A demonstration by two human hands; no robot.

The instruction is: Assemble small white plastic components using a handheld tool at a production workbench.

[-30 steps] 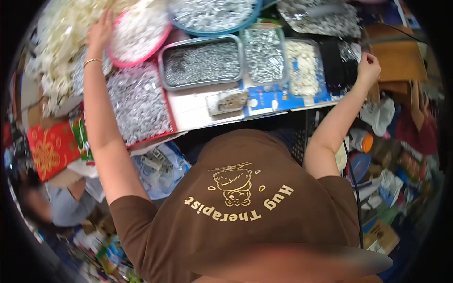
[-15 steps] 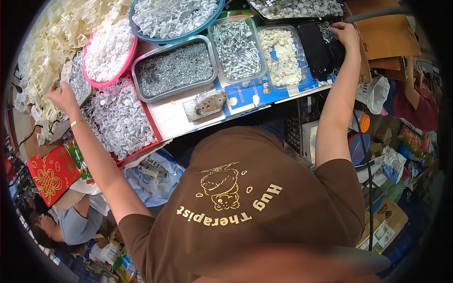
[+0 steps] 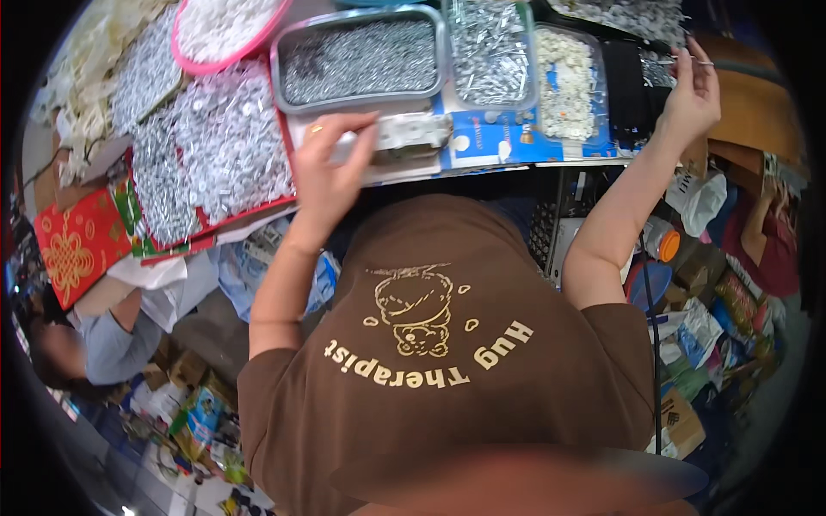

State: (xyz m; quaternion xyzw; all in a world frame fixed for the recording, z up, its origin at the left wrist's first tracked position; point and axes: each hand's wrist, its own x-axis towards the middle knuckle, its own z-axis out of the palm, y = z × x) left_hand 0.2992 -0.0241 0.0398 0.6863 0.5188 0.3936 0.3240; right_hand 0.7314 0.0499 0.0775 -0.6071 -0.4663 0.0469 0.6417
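My left hand [image 3: 331, 172] is at the table's front edge, its thumb and fingers closed around the left end of a small silver metal tool [image 3: 413, 133] that lies on a white and blue sheet [image 3: 495, 146]. Raised at the far right, my right hand [image 3: 688, 90] pinches a thin metal pin [image 3: 688, 60] over a black tray [image 3: 628, 95]. A brown printed shirt fills the lower middle of the view and hides the table's underside.
Along the table stand a grey metal tray of dark small parts [image 3: 284, 82], a clear box of silver parts [image 3: 486, 52], a clear box of white pieces [image 3: 564, 82], a pink bowl [image 3: 185, 47] and a red tray of silvery pieces [image 3: 288, 185]. Another person in a grey sleeve [image 3: 112, 335] is at lower left; bags and boxes crowd the floor.
My left hand has swung from the heaps at far left across to the small metal tool and closed on it. My right hand stays at the upper right by the black tray.
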